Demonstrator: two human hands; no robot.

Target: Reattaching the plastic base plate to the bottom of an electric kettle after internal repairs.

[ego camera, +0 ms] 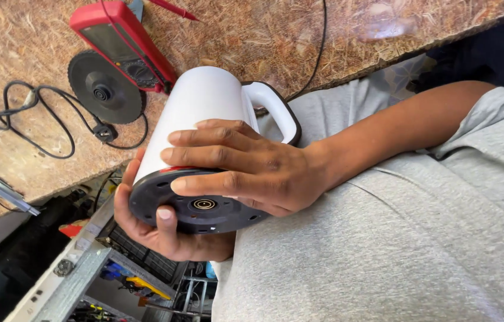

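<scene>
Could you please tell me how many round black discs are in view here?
2: the kettle's black underside, held between both hands, and the separate black base disc lying on the workbench beside the red multimeter. None seems hidden.

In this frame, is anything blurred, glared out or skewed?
Head view: daylight, soft shadows; the white kettle and both hands sharp: left hand under its black base, right hand across it. A pale smear blurs the workbench at top right. Whole view is tilted; lower-left clutter looks soft.
</scene>
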